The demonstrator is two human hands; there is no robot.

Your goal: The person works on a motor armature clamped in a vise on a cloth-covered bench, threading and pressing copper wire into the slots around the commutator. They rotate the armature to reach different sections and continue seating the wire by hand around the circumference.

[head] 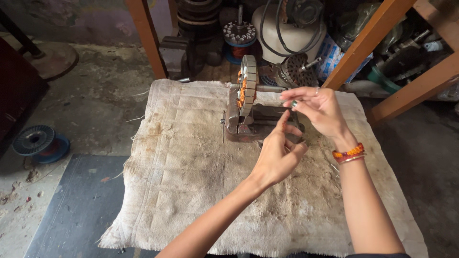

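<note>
your forearms come in from the bottom edge over a stained beige cloth [191,191] that covers the surface. your left hand [277,153] sits nearest you, just in front of the vise, fingers loosely curled with the index finger and thumb raised toward the other hand; it looks like it pinches something thin, maybe wire, but it's too fine to tell. your right hand [318,107] is a bit farther and higher, just right of the stator, fingers bunched and pointing left, fingertips close together as if pinching a fine strand, cannot confirm what. there's a ring on one finger and an orange-red beaded bracelet [349,154] on that wrist.

between and just beyond the hands, a small metal bench vise [253,122] rests on the cloth near its far edge. clamped upright in it is a round stator core [247,85], standing edge-on to you, with copper windings showing on its left face. a thin screw handle [223,125] sticks out on the vise's left.

left on the floor, well apart, lies a dark blue spool [34,141]. beyond the cloth, orange wooden frame legs [146,38] stand around a pile of motor parts: a white motor housing [287,33] with black cable, and another stator with copper coil [239,36].
</note>
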